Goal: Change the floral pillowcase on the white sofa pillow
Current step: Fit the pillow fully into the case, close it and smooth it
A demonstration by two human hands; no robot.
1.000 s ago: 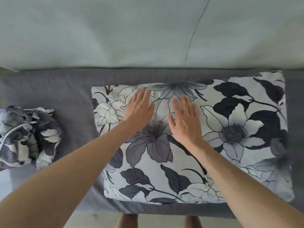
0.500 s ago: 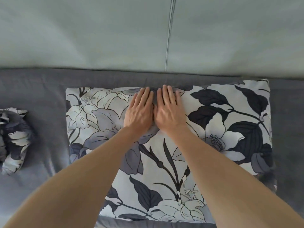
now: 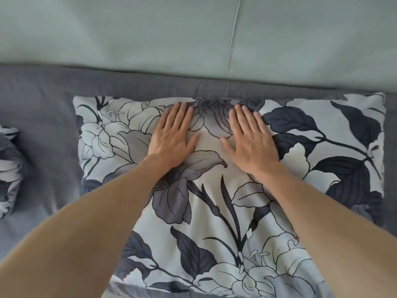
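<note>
Head view, looking down: the fingers of the left hand (image 3: 171,139) lie straight and close together, flat on the floral pillowcase (image 3: 214,190), tips pointing toward the sofa back, thumb spread to the right; nothing is gripped — the palm simply presses on the cloth. The right hand (image 3: 250,143) mirrors it, fingers straight and slightly fanned, thumb spread to the left, palm flat on the same cloth and holding nothing. The two hands sit apart, with a grey printed flower between them, both near the far edge of the pillow. The pillow, covered in its white cloth with grey and dark blue flowers and leaves, lies flat on the dark grey seat cover (image 3: 43,130), its far edge just beside the pale green sofa backrest (image 3: 129,35). Well apart, at the left edge, a crumpled bundle of floral cloth (image 3: 8,168) rests on the seat — only partly in view.
</note>
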